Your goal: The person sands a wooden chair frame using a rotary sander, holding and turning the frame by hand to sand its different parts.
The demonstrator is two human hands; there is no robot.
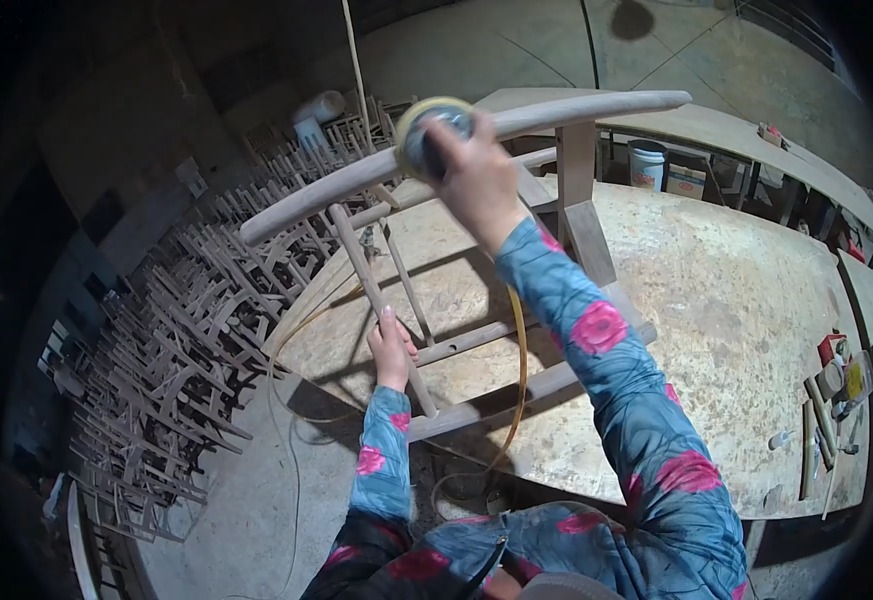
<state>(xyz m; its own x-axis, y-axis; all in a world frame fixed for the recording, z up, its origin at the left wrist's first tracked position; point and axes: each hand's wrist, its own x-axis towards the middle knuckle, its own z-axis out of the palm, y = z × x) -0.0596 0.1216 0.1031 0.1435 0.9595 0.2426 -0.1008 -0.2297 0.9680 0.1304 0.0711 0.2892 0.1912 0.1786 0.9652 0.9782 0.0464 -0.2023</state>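
A bare wooden chair frame lies on the worktable, with a long curved rail running across its top. My right hand, slightly blurred, is closed around a round orbital sander, whose yellow-rimmed pad is against the curved rail. A yellow hose hangs below my right forearm and loops down past the table's edge. Lower down on the left, my left hand is wrapped around a slim wooden rod of the frame, thumb pointing up along it.
Many wooden chair frames are stacked on the floor at left. Tools and small containers lie at the table's right edge. Behind stands a long bench, with a white bucket beneath it. A thin cord trails across the floor.
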